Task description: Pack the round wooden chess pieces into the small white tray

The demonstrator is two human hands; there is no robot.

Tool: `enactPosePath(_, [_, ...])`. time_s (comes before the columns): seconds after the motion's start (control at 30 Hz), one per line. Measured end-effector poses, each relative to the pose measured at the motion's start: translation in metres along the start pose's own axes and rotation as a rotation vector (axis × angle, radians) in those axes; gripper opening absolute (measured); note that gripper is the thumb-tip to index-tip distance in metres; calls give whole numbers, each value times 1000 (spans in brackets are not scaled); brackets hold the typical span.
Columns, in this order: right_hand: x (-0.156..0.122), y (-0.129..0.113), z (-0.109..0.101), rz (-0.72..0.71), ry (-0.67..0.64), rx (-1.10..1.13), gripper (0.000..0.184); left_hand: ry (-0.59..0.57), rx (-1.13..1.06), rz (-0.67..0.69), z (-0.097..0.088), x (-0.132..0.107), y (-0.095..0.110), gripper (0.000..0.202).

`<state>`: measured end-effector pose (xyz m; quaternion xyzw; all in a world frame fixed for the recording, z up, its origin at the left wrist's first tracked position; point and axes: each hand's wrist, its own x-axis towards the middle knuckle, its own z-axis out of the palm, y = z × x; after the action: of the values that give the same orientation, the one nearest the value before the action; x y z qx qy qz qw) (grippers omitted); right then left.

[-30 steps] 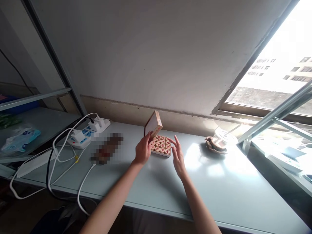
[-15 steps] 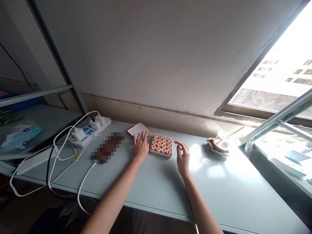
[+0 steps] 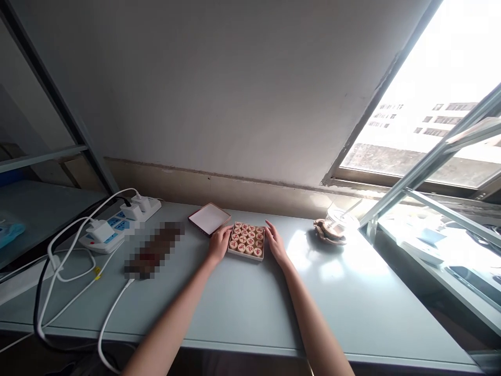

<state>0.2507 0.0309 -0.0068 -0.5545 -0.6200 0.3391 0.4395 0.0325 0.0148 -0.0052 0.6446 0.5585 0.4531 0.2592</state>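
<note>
An open, shallow box (image 3: pixel 246 256) of round Chinese chess pieces (image 3: pixel 246 239) lies on the table, its pieces set in rows with red characters facing up. My left hand (image 3: pixel 219 244) is closed at the box's left side, with its fingertips at the edge. Along the right side is my right hand (image 3: pixel 277 245), its fingers fairly straight and against the edge; the box is held between both hands. Just behind my left hand lies the box lid (image 3: pixel 209 218), white inside up, with a dark red rim.
White power strips with plugs (image 3: pixel 117 222) and looping cables are at the left. A blurred-out object (image 3: pixel 154 250) with a white cable lies nearer the box. To the right stands a carved wooden piece (image 3: pixel 329 232) beside a clear cup (image 3: pixel 341 216). Metal frame bars rise at both sides.
Both hands have come in to the box's sides. My left hand has moved off the lid's front, its spread fingers now curled. The whole view has turned a little to the right.
</note>
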Motion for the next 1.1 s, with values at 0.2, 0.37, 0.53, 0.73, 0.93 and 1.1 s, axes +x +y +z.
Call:
enactPosePath(0.2, [-7,-10,-12,-45,-178,34,38,-35,115,45,0,-2,0,27])
enactPosePath(0.37, [-9,-14,-18,-60,-208,12,29,-46,183,113,5,-3,-6,29])
enactPosePath(0.53, [-8,-15,-20,-154,-103,-153,24,-51,189,104,5,-2,-7,28])
enactPosePath(0.73, [-15,-23,-17,-102,2,-197,24,-79,168,86,2,-3,-5,27])
enactPosePath(0.93, [-14,-23,-25,-49,152,-82,32,-88,160,91,3,-3,-5,26])
enactPosePath(1.1, [-11,-8,-38,56,322,-368,29,-89,149,103,2,-3,-6,26])
